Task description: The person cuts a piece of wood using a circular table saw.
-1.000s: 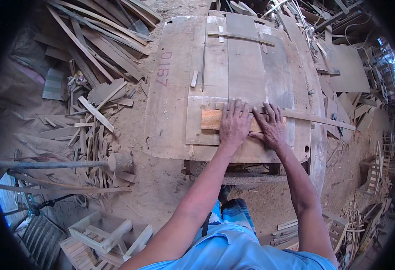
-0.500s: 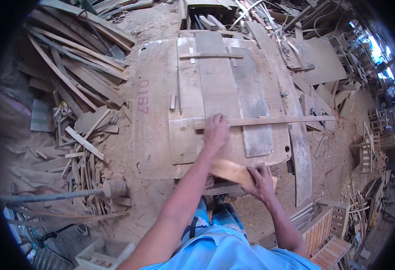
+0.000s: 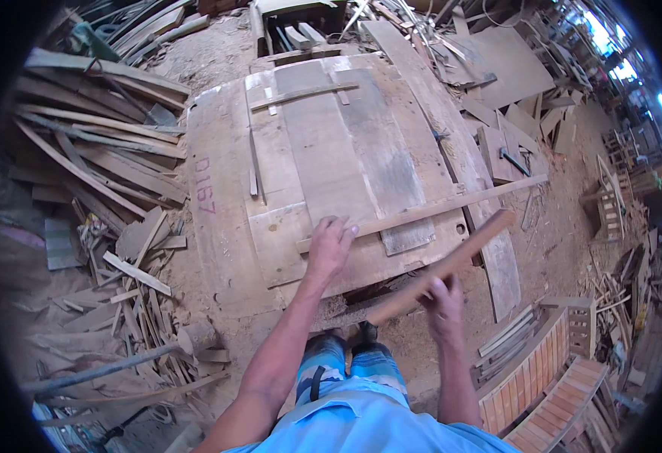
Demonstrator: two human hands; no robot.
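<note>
A long, narrow wooden strip (image 3: pixel 421 214) lies across the boards of a low worktable (image 3: pixel 221 264), its right end reaching past the table edge. My left hand (image 3: pixel 331 245) grips the strip near its left end, fingers bent over it. My right hand (image 3: pixel 444 306) is closed around a slightly curved wooden slat (image 3: pixel 455 260), raised at the table's near right corner and slanting up to the right. The palm side of that grip is hidden. A shorter wooden strip (image 3: pixel 304 95) rests across the boards at the far side.
Long boards and offcuts (image 3: pixel 82 158) are heaped at the left. Nearby lies a wooden mallet (image 3: pixel 195 338). A hammer (image 3: pixel 514 160) sits on scrap boards at the right. A slatted wooden bench (image 3: pixel 531 377) stands near right, and an open wooden box (image 3: pixel 297 30) is beyond the table.
My right hand has lifted the curved slat and swung its far end up to the right. My left hand stays at the long strip's left end. The whole view has turned and shifted.
</note>
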